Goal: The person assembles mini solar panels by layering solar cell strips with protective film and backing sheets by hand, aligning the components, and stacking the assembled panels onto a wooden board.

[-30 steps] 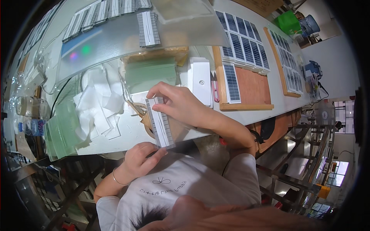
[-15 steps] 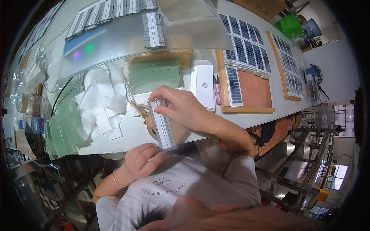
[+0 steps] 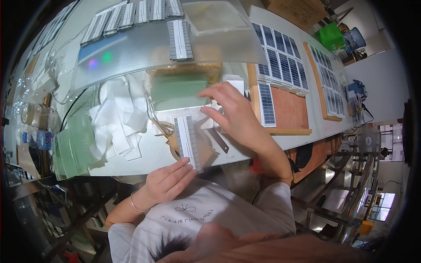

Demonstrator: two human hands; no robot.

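A narrow panel (image 3: pixel 188 140) of grey cell strips with a white band down its middle lies at the near edge of the table. The outstretched fingers of my left hand (image 3: pixel 169 182) touch its near end. My right hand (image 3: pixel 234 109) hovers beyond and to the right, thumb and fingers apart, holding nothing. Close to its fingertips is a stack of greenish clear sheets (image 3: pixel 177 93). Partly behind this hand stands a pile of white sheets (image 3: pixel 233 79). A flat dark bar with a hole (image 3: pixel 218 139) rests right of the panel.
Crumpled white sheets (image 3: pixel 115 116) and greenish sheets (image 3: pixel 75 149) lie on the left. Across the back, a frosted sheet (image 3: pixel 131 57) bears several similar panels (image 3: pixel 142 12). Wooden trays (image 3: pixel 287 131) of small solar panels (image 3: pixel 280 57) stand on the right.
My right hand has let go of the panel and moved away to the upper right. My left hand's fingers have straightened onto the panel's near end. The dark bar is now uncovered.
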